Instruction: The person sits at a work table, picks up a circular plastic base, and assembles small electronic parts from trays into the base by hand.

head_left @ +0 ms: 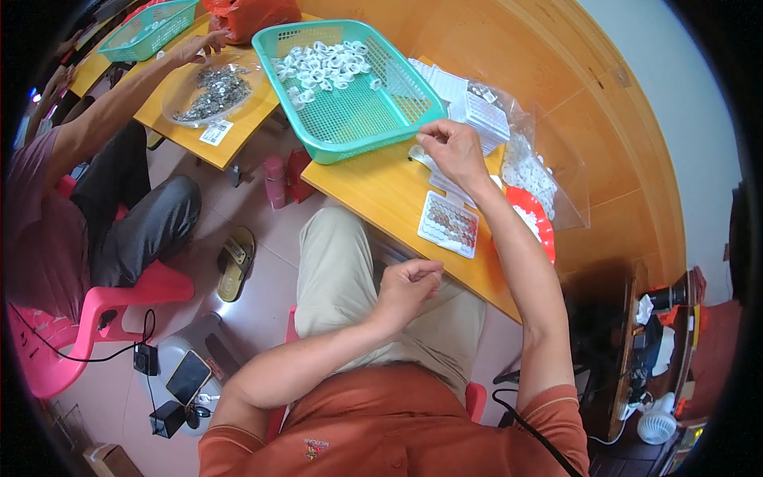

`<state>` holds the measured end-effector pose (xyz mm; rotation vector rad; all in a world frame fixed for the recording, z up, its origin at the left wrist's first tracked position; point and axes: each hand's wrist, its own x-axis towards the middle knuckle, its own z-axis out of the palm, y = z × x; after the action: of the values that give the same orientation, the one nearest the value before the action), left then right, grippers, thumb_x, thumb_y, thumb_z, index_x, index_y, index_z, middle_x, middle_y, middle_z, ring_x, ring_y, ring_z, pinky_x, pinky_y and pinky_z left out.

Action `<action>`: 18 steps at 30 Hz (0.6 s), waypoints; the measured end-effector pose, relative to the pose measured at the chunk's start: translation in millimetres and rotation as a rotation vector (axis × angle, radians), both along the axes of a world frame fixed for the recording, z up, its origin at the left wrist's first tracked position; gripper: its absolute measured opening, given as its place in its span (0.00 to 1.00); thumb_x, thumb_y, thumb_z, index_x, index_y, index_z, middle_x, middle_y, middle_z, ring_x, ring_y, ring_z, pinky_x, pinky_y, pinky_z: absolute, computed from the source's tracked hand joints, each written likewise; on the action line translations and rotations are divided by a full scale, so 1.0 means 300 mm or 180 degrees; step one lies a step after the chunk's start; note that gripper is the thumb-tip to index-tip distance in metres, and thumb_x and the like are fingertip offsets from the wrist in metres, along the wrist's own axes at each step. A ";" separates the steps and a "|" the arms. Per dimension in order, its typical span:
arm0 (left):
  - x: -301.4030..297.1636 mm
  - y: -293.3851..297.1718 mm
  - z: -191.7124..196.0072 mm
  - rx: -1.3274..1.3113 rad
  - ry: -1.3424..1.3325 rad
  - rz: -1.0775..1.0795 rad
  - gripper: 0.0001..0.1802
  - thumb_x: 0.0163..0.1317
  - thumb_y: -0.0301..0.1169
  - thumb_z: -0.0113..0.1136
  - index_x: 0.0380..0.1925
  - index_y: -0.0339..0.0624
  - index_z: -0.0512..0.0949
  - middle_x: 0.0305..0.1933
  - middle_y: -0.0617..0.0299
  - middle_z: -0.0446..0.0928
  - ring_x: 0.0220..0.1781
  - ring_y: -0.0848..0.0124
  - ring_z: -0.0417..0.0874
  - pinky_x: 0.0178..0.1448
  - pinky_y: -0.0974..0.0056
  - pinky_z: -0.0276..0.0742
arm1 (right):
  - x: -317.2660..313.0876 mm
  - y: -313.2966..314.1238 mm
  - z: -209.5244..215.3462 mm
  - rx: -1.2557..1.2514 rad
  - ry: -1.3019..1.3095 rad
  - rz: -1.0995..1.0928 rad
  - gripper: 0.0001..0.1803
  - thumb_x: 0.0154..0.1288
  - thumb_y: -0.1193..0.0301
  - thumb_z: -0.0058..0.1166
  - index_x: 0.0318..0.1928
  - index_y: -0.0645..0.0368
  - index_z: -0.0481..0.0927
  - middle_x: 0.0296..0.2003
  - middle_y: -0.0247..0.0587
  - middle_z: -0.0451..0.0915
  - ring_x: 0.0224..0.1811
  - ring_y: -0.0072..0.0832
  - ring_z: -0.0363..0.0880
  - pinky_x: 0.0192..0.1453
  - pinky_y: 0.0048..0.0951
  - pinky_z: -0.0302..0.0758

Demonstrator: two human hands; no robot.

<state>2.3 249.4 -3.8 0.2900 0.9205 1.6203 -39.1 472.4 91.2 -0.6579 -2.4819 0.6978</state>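
Observation:
My right hand [457,153] is closed in a pinch over the near right corner of a green plastic basket [334,149]; what its fingertips hold, if anything, is too small to make out. Small white ring-like pieces [322,67] lie heaped inside the basket. Just below that hand is a small white and dark piece [419,155] on the table. A white tray [449,225] with rows of small round pieces rests near the table's front edge. Over my lap, my left hand [409,294] has its fingers curled together, and anything in them is hidden.
Stacked white trays [485,119], a clear bag of white pieces [528,171] and a red dish [547,230] sit to the right. At left, a co-worker's hand [199,48] reaches over a clear bowl of metallic parts [214,94]. A pink bottle [274,181] stands on the floor.

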 end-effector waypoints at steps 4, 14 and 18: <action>-0.010 0.002 0.009 0.0076 0.0046 -0.0078 0.13 0.65 0.26 0.60 0.48 0.32 0.79 0.39 0.65 0.81 0.35 0.79 0.78 0.40 0.72 0.75 | -0.153 0.046 0.032 0.0578 0.0025 0.0290 0.10 0.56 0.69 0.59 0.35 0.62 0.85 0.31 0.47 0.85 0.32 0.40 0.84 0.39 0.36 0.78; -0.070 -0.022 0.079 0.0152 0.0622 0.0003 0.13 0.65 0.28 0.59 0.46 0.32 0.81 0.32 0.67 0.80 0.31 0.82 0.75 0.36 0.74 0.72 | -0.534 0.257 -0.046 0.1693 -0.1733 0.0477 0.21 0.54 0.79 0.53 0.51 0.58 0.81 0.52 0.47 0.78 0.57 0.45 0.75 0.60 0.42 0.73; -0.046 -0.014 0.052 0.0268 0.0916 0.0085 0.13 0.63 0.28 0.59 0.44 0.32 0.81 0.39 0.54 0.84 0.38 0.72 0.84 0.44 0.67 0.77 | -0.593 0.373 -0.121 0.1876 -0.2063 0.0488 0.26 0.52 0.82 0.53 0.55 0.56 0.78 0.52 0.47 0.78 0.57 0.45 0.75 0.61 0.41 0.73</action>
<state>-11.4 245.0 11.8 0.5830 1.0770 1.6713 -217.0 584.4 55.0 -0.5142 -3.1269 -0.2733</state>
